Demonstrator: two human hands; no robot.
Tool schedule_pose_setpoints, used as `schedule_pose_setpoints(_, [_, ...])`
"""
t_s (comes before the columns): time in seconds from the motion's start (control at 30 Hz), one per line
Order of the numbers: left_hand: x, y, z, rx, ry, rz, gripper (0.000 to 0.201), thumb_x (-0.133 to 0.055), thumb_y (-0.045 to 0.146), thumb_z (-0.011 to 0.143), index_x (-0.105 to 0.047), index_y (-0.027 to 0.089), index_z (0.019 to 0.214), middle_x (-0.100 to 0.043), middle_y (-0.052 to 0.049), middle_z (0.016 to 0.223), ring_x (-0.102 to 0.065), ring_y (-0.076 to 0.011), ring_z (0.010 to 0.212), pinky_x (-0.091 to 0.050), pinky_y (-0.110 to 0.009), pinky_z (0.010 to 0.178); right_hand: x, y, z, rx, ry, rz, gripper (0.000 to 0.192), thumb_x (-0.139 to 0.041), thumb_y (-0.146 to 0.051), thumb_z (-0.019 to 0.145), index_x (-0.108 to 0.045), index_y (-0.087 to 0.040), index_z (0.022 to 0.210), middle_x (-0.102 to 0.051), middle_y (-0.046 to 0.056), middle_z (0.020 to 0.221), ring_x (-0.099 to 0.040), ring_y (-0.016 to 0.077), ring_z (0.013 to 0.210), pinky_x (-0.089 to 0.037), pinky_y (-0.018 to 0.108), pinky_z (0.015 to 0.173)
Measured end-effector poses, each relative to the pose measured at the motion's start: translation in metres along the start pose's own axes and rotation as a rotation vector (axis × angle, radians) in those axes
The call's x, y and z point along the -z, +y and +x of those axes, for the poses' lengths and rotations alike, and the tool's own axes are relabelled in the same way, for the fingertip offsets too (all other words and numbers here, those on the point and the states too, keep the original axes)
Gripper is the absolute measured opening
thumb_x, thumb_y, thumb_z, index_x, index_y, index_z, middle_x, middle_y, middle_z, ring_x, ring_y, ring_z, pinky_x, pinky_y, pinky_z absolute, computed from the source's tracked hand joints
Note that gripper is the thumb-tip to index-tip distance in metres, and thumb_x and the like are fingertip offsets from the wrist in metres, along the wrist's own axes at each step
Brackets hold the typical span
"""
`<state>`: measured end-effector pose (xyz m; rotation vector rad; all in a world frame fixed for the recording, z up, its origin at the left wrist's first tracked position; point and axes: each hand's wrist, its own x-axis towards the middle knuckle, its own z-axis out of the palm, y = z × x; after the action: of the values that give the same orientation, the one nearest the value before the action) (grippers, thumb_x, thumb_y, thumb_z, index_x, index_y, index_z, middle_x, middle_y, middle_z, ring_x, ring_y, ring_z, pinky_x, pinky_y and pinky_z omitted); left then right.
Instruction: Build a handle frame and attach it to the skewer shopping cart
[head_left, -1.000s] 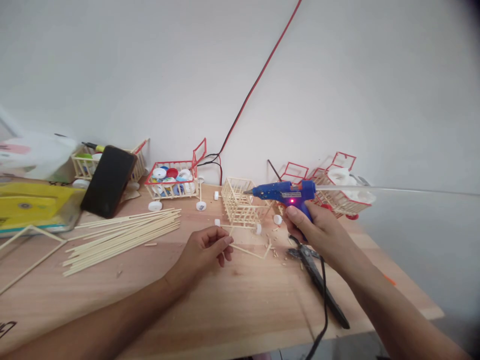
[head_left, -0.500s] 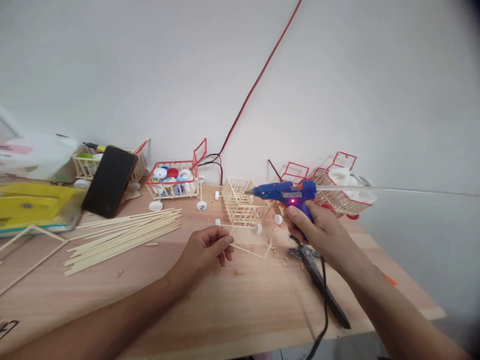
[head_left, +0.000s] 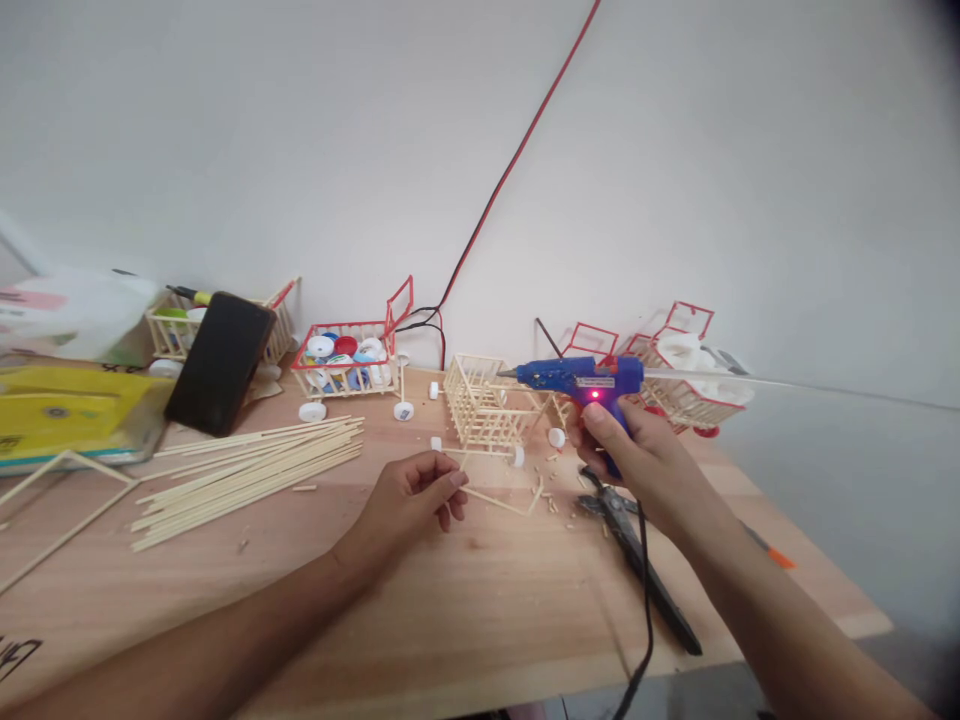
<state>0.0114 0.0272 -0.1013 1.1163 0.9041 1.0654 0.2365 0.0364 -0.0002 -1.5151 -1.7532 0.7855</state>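
In my right hand (head_left: 637,450) is a blue hot glue gun (head_left: 574,377), its red light lit, a clear glue stick (head_left: 720,377) jutting from the back. The nozzle points left, in front of or above a small cart (head_left: 487,405) built of thin wooden sticks, with white cap wheels. My left hand (head_left: 416,500) pinches a thin angled stick frame (head_left: 499,499) between thumb and fingers, just in front of that cart. The gun's black cord (head_left: 646,600) hangs down over the table's front edge.
Loose wooden sticks (head_left: 255,485) lie to the left, near a phone (head_left: 220,365) and a yellow packet (head_left: 67,415). Carts with red trim, one full of bottle caps (head_left: 345,362), line the wall. Pliers (head_left: 637,560) and stick offcuts (head_left: 551,500) lie on the wooden table (head_left: 465,620).
My right hand has shifted slightly to the right with the glue gun, drawing the nozzle a little away from the cart's left side. My left hand stays where it was.
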Motion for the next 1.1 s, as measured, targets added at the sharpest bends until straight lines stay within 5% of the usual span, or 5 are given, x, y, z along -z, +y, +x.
schedule_pose_setpoints(0.13, [0.001,-0.001,0.000,0.012,0.004,0.013,0.026,-0.066,0.038,0.079,-0.060,0.013,0.070,-0.061,0.000,0.061,-0.053,-0.0089,0.052,-0.043,-0.021,0.051,0.002,-0.001,-0.003,-0.009,-0.057,0.190,0.043,-0.043,-0.062,0.088,-0.048,-0.021,0.078,-0.040,-0.005,0.054,-0.031,0.0082,0.043,-0.021,0.023,0.040])
schedule_pose_setpoints(0.43, [0.001,-0.001,0.000,0.003,-0.003,0.017,0.027,-0.066,0.039,0.077,-0.060,0.014,0.069,-0.060,-0.001,0.060,-0.053,-0.0096,0.051,-0.043,-0.022,0.050,0.011,-0.004,-0.002,0.040,0.037,0.412,0.041,-0.046,-0.064,0.085,-0.049,-0.024,0.089,-0.047,-0.001,0.070,-0.029,0.0082,0.044,-0.019,0.023,0.036])
schedule_pose_setpoints(0.67, [0.001,-0.001,0.000,0.002,-0.001,0.025,0.027,-0.065,0.039,0.078,-0.059,0.014,0.069,-0.060,-0.001,0.062,-0.053,-0.0096,0.053,-0.043,-0.022,0.051,0.034,0.011,-0.015,-0.045,0.162,0.174,0.040,-0.047,-0.060,0.088,-0.049,-0.021,0.082,-0.046,-0.002,0.063,-0.033,0.0073,0.044,-0.021,0.020,0.037])
schedule_pose_setpoints(0.9, [0.001,-0.002,0.000,0.018,0.015,0.017,0.027,-0.067,0.039,0.077,-0.059,0.014,0.070,-0.060,-0.001,0.062,-0.053,-0.0103,0.053,-0.044,-0.022,0.051,0.048,0.032,-0.026,-0.088,0.132,0.054,0.043,-0.048,-0.061,0.087,-0.051,-0.020,0.075,-0.042,-0.003,0.054,-0.035,0.0091,0.044,-0.024,0.023,0.039])
schedule_pose_setpoints(1.1, [0.002,-0.003,0.000,0.018,0.019,0.027,0.027,-0.067,0.038,0.079,-0.060,0.014,0.071,-0.061,-0.001,0.064,-0.053,-0.0093,0.054,-0.044,-0.021,0.052,0.045,0.027,-0.025,-0.070,0.122,-0.069,0.047,-0.044,-0.063,0.088,-0.052,-0.019,0.072,-0.045,-0.001,0.055,-0.039,0.0109,0.048,-0.029,0.024,0.043])
